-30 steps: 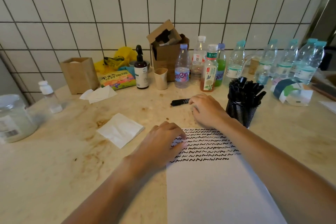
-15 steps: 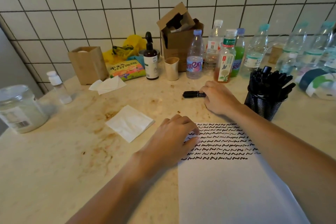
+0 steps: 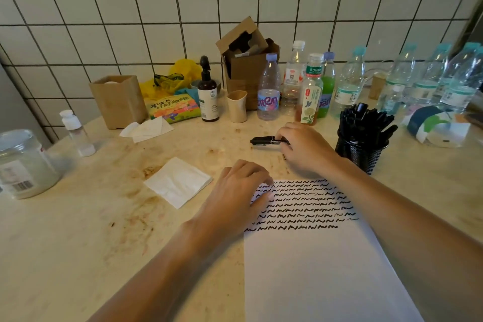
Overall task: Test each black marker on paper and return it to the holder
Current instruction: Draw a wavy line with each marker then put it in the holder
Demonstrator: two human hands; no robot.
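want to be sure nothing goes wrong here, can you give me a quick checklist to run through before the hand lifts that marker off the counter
1. Right hand has the loose marker: ok, its fingers are on the marker's right end as it lies flat on the counter.
2. Marker capped: cannot tell, the cap end is not clear.
3. Paper held steady: ok, the left hand rests on its upper left corner.
4. Room to write: ok, the sheet is blank below the rows of squiggles.
5. Holder within reach: ok, it stands upright just right of the right hand, packed with black markers.
6. Path clear: ok, the bottles stand behind the marker, not over the paper.
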